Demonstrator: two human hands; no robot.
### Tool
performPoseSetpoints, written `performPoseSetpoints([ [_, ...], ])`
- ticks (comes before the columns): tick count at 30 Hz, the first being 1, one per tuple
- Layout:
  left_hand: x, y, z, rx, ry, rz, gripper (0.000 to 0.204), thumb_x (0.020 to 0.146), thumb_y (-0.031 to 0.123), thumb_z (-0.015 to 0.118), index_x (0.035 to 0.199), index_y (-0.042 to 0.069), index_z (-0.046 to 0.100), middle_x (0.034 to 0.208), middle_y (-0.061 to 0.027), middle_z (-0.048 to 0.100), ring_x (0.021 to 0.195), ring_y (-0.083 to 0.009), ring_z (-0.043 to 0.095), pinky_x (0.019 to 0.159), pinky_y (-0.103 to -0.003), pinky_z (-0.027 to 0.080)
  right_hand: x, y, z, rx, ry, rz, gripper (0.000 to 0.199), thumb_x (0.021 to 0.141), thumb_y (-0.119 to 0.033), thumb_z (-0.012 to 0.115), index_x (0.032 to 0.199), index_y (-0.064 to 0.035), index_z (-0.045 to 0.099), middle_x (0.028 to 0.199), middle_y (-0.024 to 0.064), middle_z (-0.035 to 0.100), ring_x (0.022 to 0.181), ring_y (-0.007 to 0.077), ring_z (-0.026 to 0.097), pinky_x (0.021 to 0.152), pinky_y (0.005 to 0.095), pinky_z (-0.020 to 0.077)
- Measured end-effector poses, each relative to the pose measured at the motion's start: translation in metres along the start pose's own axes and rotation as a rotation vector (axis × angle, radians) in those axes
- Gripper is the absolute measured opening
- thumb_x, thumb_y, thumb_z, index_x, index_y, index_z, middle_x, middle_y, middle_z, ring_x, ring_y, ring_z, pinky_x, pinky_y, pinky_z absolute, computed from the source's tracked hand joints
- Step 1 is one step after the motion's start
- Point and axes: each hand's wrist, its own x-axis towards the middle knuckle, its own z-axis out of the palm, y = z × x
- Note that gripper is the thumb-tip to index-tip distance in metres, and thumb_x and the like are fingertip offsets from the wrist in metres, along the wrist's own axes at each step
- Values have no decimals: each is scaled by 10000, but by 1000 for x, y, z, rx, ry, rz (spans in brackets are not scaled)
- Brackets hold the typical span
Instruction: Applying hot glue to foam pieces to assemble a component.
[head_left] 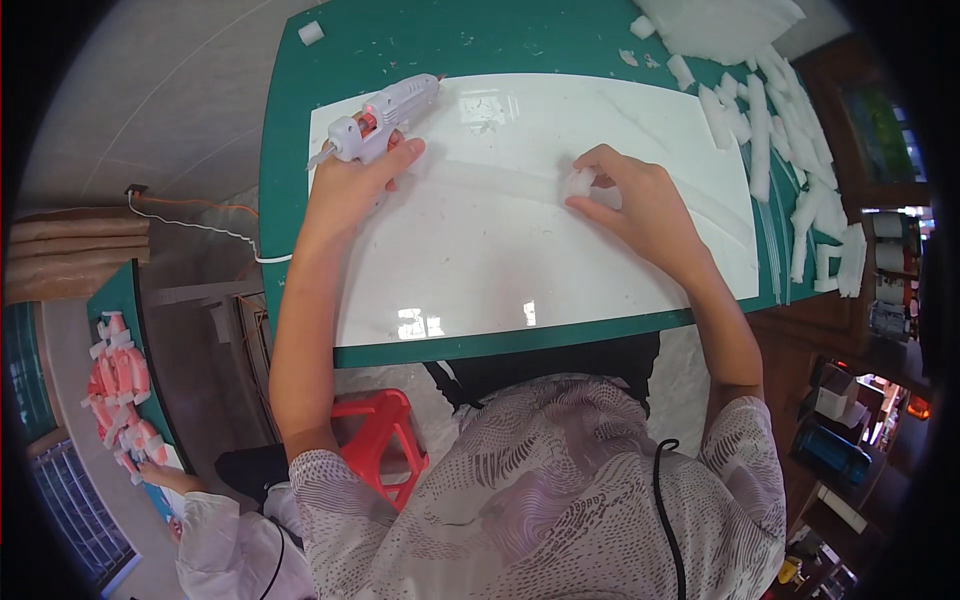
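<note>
Left hand [358, 188] held a white glue gun [398, 104] near the far left corner of a white board [480, 260], right hand [642, 198] pinched a small foam piece [579, 183], foam strips [760, 145] lay along the right edge of the green table [560, 42]

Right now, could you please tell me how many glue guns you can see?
1: a pale glue gun, gripped in the person's left hand above the white board. Others may be hidden.
</note>
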Motion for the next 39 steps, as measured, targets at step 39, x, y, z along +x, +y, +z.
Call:
performPoseSetpoints([
  [39,0,-3,0,37,20,6,310,779,199,792,997,28,655,859,-9,627,717,-94,558,559,-258,438,4,-3,-2,-28,-72,4,279,851,-165,687,1088,-67,578,1019,167,682,938,306,672,804,363,530],
])
